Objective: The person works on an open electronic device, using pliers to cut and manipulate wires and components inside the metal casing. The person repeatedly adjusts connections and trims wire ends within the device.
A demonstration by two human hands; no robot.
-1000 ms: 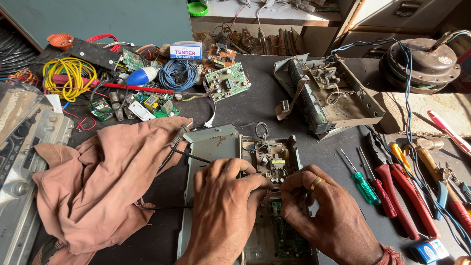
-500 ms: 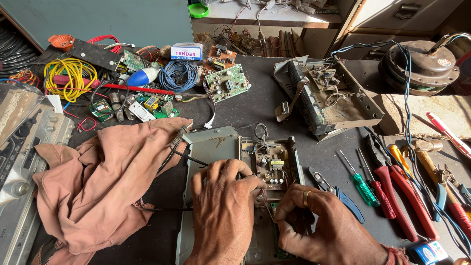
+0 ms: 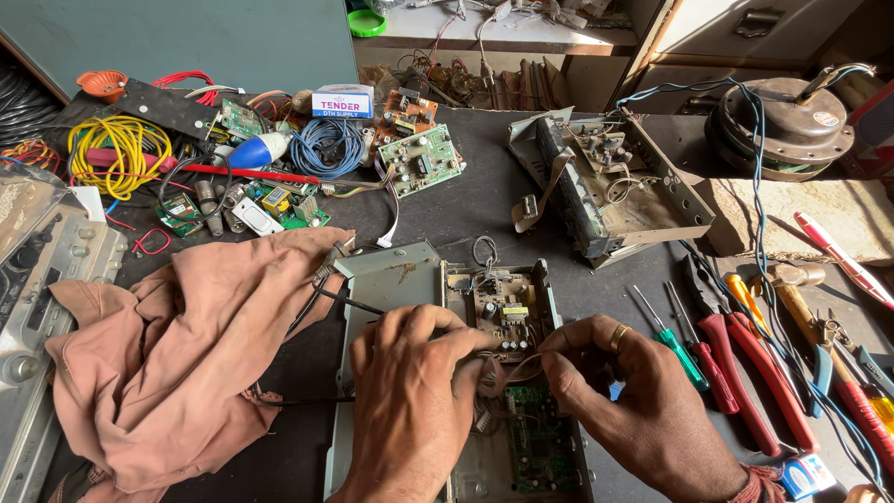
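Pinching thin wires [image 3: 521, 365] inside the open metal chassis [image 3: 391, 279] at the desk's near edge, both grips are closed: left hand [image 3: 410, 410], right hand [image 3: 643, 410]. Freeing them likely needs gentle pulling.

Cloth [image 3: 186, 363] lies left of the open chassis [image 3: 391, 289]; screwdrivers [image 3: 666, 331] and pliers [image 3: 736, 363] right; circuit boards [image 3: 419, 160] far.

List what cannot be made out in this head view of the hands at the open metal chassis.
- Head view: what the left hand and right hand pinch between their fingertips; the fingers cover it.
- The near end of the open metal chassis: cut off by the bottom edge and hidden under both hands.
- Parts on the green circuit board: too small to tell.
- Whatever lies under the pink cloth: covered by it.
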